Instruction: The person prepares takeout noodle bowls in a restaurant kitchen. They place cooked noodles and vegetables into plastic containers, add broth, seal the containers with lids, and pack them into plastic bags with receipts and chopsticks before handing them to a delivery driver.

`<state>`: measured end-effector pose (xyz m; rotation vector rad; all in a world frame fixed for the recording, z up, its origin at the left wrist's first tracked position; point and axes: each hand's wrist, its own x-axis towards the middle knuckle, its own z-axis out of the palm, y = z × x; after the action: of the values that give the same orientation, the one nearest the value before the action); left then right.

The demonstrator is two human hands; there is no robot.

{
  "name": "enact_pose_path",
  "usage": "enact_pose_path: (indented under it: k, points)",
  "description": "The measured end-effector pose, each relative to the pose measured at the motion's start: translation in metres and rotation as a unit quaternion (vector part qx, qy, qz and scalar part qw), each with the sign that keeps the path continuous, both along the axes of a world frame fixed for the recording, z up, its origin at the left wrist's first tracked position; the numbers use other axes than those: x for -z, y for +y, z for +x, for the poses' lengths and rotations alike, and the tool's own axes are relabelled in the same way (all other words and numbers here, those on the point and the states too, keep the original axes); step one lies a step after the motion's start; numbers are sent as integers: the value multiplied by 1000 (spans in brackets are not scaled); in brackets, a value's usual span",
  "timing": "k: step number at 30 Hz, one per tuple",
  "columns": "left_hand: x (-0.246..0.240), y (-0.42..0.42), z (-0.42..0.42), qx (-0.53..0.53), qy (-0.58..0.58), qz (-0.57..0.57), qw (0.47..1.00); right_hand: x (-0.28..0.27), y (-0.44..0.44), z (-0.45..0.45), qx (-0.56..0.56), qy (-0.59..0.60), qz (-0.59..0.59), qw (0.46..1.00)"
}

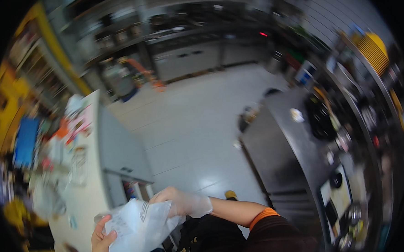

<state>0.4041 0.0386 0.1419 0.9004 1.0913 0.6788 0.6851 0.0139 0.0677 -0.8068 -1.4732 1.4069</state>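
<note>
A white translucent plastic bag with printed writing hangs between my hands, near the white counter on the left. Its left side is pinched by my bare left hand, thumb in front of the plastic. A slip of paper with writing shows against the bag at that side; whether it lies inside or outside I cannot tell. My right hand wears a clear disposable glove and grips the upper right edge of the bag, its fingertips partly hidden by the plastic. What the bag contains is not visible.
The white counter holds papers and plastic bags. A steel worktable stands at the right, bearing a cutting board and bowls. Yellow stacked containers sit on a shelf. A gas cylinder stands near the far cooking line. Tiled floor runs between.
</note>
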Motion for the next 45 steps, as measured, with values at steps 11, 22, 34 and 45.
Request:
enact_pose_path:
  k: [11,22,34,45]
  points:
    - [115,-49,438,444,69,-53,892,76,-289,224,738,12,-198,645]
    - [165,-137,495,350,-41,-504,788,59,-355,324,763,30,-124,634]
    - [121,-60,357,34,-54,-7,998,55,-136,327,467,10,-145,872]
    - [49,-73,159,-215,-186,64,957,-54,1,89,146,-273,222,925]
